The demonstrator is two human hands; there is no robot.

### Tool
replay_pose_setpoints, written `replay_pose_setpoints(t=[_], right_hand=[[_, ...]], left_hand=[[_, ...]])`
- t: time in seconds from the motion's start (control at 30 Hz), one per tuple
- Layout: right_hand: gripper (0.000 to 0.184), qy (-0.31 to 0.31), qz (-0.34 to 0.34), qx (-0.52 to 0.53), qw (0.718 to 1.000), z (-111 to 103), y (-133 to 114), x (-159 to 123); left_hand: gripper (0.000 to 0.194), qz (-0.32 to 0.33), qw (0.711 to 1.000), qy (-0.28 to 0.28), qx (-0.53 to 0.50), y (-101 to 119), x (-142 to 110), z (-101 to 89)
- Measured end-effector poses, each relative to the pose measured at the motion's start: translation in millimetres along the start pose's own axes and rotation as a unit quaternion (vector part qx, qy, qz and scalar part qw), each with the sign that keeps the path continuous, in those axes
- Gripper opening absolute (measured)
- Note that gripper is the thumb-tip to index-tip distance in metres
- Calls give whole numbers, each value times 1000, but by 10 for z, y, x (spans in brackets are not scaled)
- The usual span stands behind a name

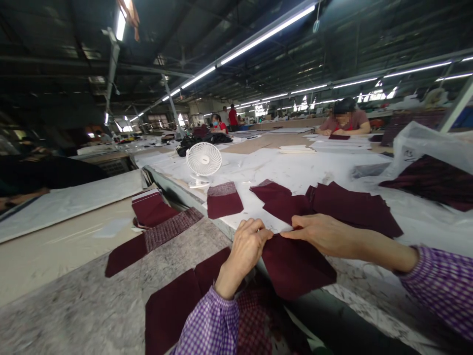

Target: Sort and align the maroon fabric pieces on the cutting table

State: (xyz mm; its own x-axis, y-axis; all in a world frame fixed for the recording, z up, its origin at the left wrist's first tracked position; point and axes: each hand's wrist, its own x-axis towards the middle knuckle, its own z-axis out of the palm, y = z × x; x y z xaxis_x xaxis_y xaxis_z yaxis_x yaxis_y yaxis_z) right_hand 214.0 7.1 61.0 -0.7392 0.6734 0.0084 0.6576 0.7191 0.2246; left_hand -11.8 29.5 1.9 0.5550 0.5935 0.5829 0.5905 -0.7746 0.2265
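Observation:
My left hand (248, 246) pinches the upper left edge of a maroon fabric piece (297, 268), which hangs over the table's edge. Close beside it, my right hand (320, 232) grips the same top edge between thumb and fingers. Just beyond my hands lie loose maroon pieces (286, 207) and a fanned stack of maroon pieces (351, 204). A folded piece with a speckled band (224, 199) rests farther left. Larger maroon panels (172, 308) are spread by my left forearm, partly covered by it.
A white fan (204, 160) stands on the white table (254, 162). At left, a folded maroon bundle (152, 208) lies near a long maroon and speckled strip (155, 239). A clear plastic bag (417, 148) with dark fabric is at right. A co-worker (345, 121) leans over the table's far side.

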Motion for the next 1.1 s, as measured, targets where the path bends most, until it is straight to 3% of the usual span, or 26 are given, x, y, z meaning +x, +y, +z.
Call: replay_pose_setpoints(t=[0.1, 0.27, 0.5, 0.77, 0.93, 1.1], right_hand=[[63, -31, -14, -28, 999, -99, -32, 74], [62, -41, -52, -25, 998, -124, 50, 120], [67, -12, -114, -37, 993, -32, 145, 210], [73, -29, -131, -30, 990, -167, 78, 301], [73, -31, -130, -27, 991, -105, 113, 318], [75, -56, -129, -41, 989, -188, 82, 353]], left_hand=[[23, 16, 1000, -2, 16, -30, -24, -17], [19, -23, 996, 6, -85, -178, -93, -58], [28, 15, 999, 31, -27, -166, -186, -44], [16, -109, 958, 68, -256, -240, -231, -114], [5, -133, 967, 41, -211, -212, -199, -137], [18, -64, 989, 51, -125, -199, -241, -85]])
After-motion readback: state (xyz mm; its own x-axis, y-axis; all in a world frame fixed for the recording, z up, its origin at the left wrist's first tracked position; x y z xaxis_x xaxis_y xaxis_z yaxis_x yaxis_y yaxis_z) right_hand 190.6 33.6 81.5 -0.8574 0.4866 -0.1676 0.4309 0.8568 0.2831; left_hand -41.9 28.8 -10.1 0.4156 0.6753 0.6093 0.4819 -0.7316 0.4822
